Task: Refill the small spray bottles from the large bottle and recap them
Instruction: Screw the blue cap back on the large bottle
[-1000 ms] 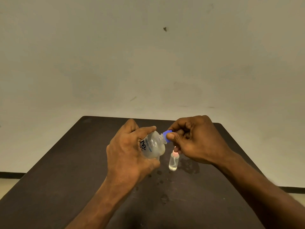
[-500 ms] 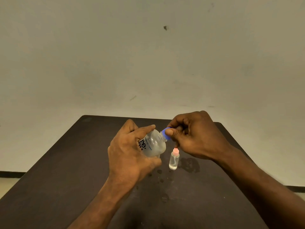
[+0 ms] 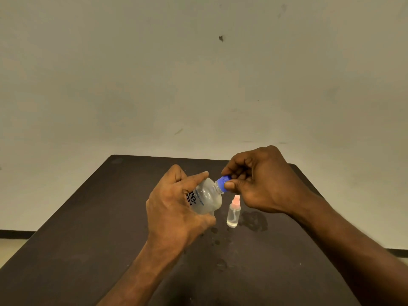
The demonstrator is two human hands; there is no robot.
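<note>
Left hand: left hand (image 3: 174,208) wraps its fingers and thumb round the large bottle (image 3: 206,198), which is held tilted, neck toward the right hand
Right hand: right hand (image 3: 262,184) pinches the blue cap (image 3: 223,183) between thumb and curled fingers, cap on the bottle neck
Small bottle: small spray bottle (image 3: 233,214) stands upright just below the right hand and beside the left, pink top on, touching neither
Hidden: the left palm covers most of the label and the bottle's base; whether the cap is tight cannot be told
Spills: wet patches (image 3: 254,219) lie beneath the right wrist
Room: dark table (image 3: 88,228) runs bare to the left of the left hand; its far edge lies just beyond both hands, and its near part is cut off by the frame
</note>
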